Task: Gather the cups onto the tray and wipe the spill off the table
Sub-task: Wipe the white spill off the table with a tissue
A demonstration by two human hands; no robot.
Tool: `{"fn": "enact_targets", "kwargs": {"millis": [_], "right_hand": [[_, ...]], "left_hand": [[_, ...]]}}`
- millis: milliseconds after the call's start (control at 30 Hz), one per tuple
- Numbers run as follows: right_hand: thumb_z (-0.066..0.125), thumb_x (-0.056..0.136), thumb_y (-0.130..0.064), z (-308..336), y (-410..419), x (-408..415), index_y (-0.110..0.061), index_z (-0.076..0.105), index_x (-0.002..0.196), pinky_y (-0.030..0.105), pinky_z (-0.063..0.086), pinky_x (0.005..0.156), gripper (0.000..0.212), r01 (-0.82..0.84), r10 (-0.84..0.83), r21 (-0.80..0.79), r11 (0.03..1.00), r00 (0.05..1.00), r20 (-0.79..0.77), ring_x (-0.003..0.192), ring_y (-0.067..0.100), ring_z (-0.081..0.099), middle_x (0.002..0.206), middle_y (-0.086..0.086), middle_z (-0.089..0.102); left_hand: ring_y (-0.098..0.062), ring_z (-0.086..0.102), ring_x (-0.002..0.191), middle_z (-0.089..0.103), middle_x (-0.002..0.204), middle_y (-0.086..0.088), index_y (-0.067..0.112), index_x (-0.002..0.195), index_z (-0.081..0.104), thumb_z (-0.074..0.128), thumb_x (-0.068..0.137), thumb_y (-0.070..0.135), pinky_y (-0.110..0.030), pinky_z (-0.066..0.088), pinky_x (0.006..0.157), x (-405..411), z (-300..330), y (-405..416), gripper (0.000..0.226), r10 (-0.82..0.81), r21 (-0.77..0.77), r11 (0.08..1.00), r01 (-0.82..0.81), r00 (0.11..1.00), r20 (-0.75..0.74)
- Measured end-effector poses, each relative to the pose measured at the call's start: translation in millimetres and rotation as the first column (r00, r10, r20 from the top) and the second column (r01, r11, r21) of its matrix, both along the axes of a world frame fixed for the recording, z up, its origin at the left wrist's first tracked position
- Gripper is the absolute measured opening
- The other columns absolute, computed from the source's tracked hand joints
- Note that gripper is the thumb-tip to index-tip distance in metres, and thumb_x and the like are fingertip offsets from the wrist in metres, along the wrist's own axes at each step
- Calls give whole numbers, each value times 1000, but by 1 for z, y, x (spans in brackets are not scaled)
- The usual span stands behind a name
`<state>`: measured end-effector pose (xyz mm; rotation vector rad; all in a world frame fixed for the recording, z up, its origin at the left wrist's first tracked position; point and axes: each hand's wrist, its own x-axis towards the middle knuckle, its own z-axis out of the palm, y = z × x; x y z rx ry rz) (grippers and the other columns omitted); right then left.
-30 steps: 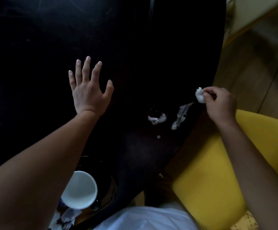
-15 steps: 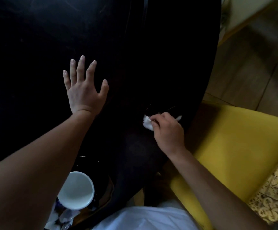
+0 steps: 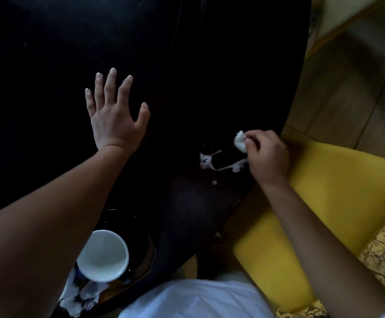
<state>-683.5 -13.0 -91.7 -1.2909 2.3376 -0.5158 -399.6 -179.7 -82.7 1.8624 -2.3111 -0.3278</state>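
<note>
Nearest to us, below the left forearm, a smooth white cup (image 3: 103,255) sits mouth-up on what we take to be the tray (image 3: 141,239), a dark glossy piece at the near edge of the table (image 3: 186,65). Crumpled white paper (image 3: 81,294) lies just below the cup. We cannot tell from here whether other cups are on the tray, so we judge the gathering done or nearly so, and the wiping the step in hand.

To the right of the tray, below the right forearm, stands a chair with a smooth yellow seat (image 3: 313,226).

Farther out, our right hand (image 3: 267,154) pinches a small wad of white tissue (image 3: 240,141) between thumb and curled fingers, at the table's right edge. Just left of that hand lies the spill (image 3: 206,160): a frothy white ring with dark specks, around a dark streak that looks wiped bare. A single round droplet (image 3: 214,182) sits below it, apart from the ring.

Well to the left of the spill, our left hand (image 3: 115,115) lies flat on the table, fingers spread wide and straight, holding nothing; we judge it a brace.

The tabletop is dark, nearly black, and smooth, so the pale foam shows plainly. The next move, we judge, calls for drawing the wad leftward over the remaining froth and then down to the droplet. The wad is small and soft, and may soak through.
</note>
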Motion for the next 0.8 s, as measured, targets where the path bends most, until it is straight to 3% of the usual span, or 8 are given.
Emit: {"fn": "enact_targets", "kwargs": {"millis": [133,233,400,567,667,800], "right_hand": [[62,97,-23,5,13,55,-17,73,110,31,51,63,18,-168,168,-20,986,985,38,77,20,64,97,2,65],[62,97,-23,7,19,72,-18,74,108,26,48,62,17,-237,238,-23,971,967,93,76,15,64,96,-1,65],[64,92,-16,9,9,26,-15,75,104,33,49,73,16,-46,55,-87,995,993,104,88,25,65,98,6,70],[61,93,-16,9,-8,-45,-13,74,107,28,43,77,18,148,-145,-44,988,987,68,95,28,65,104,12,71],[59,97,-22,5,-21,-58,-17,73,110,26,42,77,20,131,-132,32,991,990,52,100,25,64,110,9,70],[59,97,-25,8,-27,-47,-18,73,113,37,54,79,22,30,-35,61,998,996,78,99,25,65,109,8,71]], "left_hand": [[-29,7,158,19,171,-4,24,156,37,42,97,53,-53,0,127,0,0,0,66,1,-1,1000,-1,1000,8],[-29,7,158,19,171,-4,24,156,37,42,97,53,-53,1,127,0,0,0,66,2,1,1000,-2,1000,8],[-29,6,158,18,171,-4,24,156,37,43,98,52,-53,1,127,0,0,0,65,-1,-1,1000,1,1000,5],[-29,6,158,18,171,-4,24,156,36,42,98,54,-54,1,127,2,-1,1,66,-1,-4,1000,1,1000,5],[-29,6,159,18,171,-3,25,156,36,42,98,54,-54,1,127,1,0,0,65,4,-1,1000,-4,1000,-3],[-28,6,159,18,171,-2,26,156,36,41,97,54,-53,0,127,0,-1,0,65,4,-2,1000,-4,1000,3]]}}
